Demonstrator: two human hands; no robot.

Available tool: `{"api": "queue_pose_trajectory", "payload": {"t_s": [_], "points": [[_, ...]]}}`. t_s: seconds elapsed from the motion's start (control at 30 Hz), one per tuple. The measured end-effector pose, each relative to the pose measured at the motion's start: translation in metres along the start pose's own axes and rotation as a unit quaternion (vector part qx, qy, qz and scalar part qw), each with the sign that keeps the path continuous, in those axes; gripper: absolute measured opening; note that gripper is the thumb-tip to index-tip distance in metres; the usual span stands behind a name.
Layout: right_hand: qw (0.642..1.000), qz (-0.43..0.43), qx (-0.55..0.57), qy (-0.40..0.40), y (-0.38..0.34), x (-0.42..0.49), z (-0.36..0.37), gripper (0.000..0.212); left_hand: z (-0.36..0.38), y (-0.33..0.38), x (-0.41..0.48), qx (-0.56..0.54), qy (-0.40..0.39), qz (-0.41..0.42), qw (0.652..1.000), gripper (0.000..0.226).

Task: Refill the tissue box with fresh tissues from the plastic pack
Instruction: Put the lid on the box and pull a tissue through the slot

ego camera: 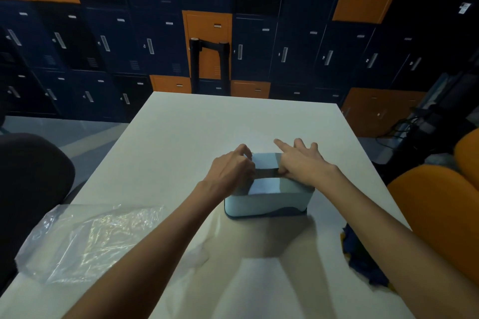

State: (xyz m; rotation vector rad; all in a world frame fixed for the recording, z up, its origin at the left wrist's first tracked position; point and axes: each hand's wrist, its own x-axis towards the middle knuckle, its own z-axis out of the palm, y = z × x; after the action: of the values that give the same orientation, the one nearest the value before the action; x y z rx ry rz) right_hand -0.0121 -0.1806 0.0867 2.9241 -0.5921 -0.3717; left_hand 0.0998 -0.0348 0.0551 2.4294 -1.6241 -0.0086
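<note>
Table (207, 122): tissue box (267, 204) mid-table, left hand (230, 171) and right hand (303, 166) on its top; plastic pack (88, 238) at near-left corner; lockers (259, 46) behind; chair (440, 215) right

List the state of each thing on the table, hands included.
tissue box: upright, top slot dark, no tissue sticking out
plastic pack: flat, crumpled, looks empty
left hand: fingers curled on the box's left end
right hand: fingers straight, resting on the box top, thumb at the slot

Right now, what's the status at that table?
On tissue box: left grip curled at its top, right grip flat, thumb at slot. Off left, plastic pack lies flat. Nothing blocking.
</note>
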Motion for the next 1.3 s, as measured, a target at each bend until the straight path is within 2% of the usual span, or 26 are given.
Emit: {"api": "queue_pose_trajectory", "payload": {"t_s": [0.13,0.3,0.47,0.67,0.73,0.93,1.07,1.17,1.2,1.3], "points": [[0.999,-0.034,-0.022,-0.015,-0.002,-0.001,-0.003,0.050,-0.003,0.004,0.010,0.065,-0.027,-0.002,0.998,0.016],[0.999,-0.042,0.011,-0.011,-0.002,-0.005,0.000,0.061,-0.007,0.011,0.017,0.139,-0.039,0.029,0.989,0.017],[0.998,-0.020,0.064,-0.020,-0.003,-0.019,-0.005,0.050,-0.016,0.017,0.019,0.197,-0.036,0.088,0.976,0.020],[0.993,-0.069,0.095,0.009,0.007,-0.017,0.010,0.023,-0.026,0.018,0.030,0.233,-0.082,0.208,0.946,0.025],[0.987,-0.081,0.132,0.031,0.013,-0.016,0.017,0.020,-0.030,0.017,0.033,0.235,-0.104,0.234,0.937,0.030],[0.952,-0.039,0.288,0.095,0.020,-0.024,0.029,0.013,-0.036,0.016,0.037,0.233,-0.147,0.276,0.921,0.030],[0.942,-0.029,0.314,0.113,0.023,-0.033,0.036,0.017,-0.031,0.012,0.038,0.228,-0.128,0.302,0.917,0.020],[0.948,-0.002,0.302,0.104,0.023,-0.038,0.040,0.023,-0.025,0.000,0.034,0.225,-0.062,0.366,0.901,0.015],[0.952,0.009,0.292,0.086,0.022,-0.039,0.039,0.027,-0.023,-0.003,0.030,0.233,-0.049,0.371,0.897,0.017],[0.958,0.031,0.283,0.036,0.012,-0.044,0.040,0.038,-0.014,-0.002,0.022,0.303,-0.106,0.307,0.896,0.069]]}}
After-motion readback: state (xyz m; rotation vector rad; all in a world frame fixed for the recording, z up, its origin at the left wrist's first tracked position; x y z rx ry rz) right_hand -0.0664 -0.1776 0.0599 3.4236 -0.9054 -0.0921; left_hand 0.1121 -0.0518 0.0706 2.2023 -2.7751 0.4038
